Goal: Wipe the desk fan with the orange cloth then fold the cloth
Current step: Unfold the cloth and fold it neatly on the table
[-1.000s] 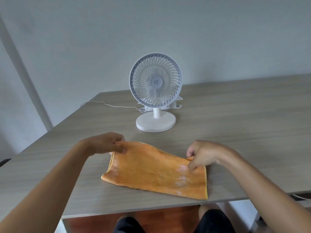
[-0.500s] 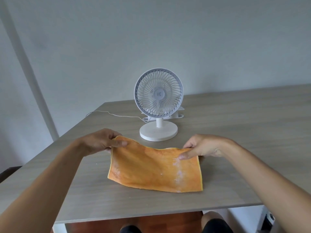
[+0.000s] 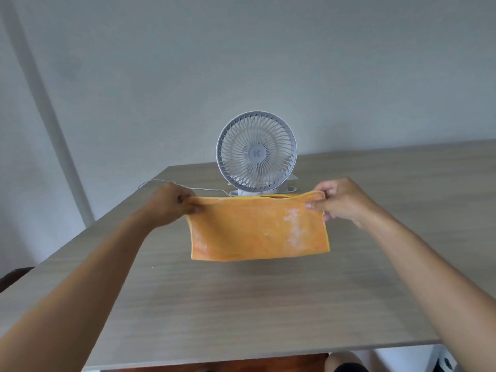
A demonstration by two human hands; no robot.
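Observation:
The orange cloth hangs folded in half above the wooden table, stretched between both hands, with pale dusty smears on its right side. My left hand pinches its upper left corner and my right hand pinches its upper right corner. Behind the cloth stands the white desk fan, facing me; its base is hidden by the cloth.
A thin white cable runs from the fan's base leftward over the table's far left edge. A white holder sits behind the fan. A grey wall is close behind the table. My knees show below the table's near edge.
Both hands have lifted the cloth off the table and carried it up and away from me, toward the fan. It now hangs taut between them, covering the fan's base.

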